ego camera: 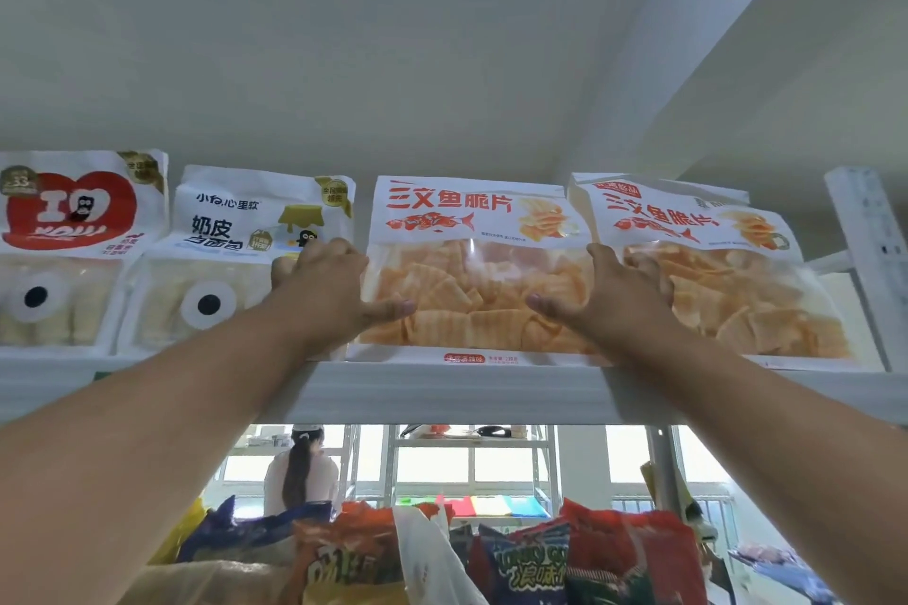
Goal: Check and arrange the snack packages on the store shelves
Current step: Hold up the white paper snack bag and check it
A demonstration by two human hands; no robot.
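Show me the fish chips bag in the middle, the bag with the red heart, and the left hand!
Middle fish chips bag [471, 221]: head view, white printed top.
Red heart bag [73, 211]: head view, the heart.
Left hand [326, 283]: head view, back of hand.

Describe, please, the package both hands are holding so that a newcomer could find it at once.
On the top shelf, four packages stand in a row. It is the orange crisp bag third from the left, held between the left hand and right hand. Unlike its tilted twin to the right, it stands upright.

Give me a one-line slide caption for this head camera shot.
Both hands, left and right, grip the sides of a salmon crisps bag standing on the top shelf.
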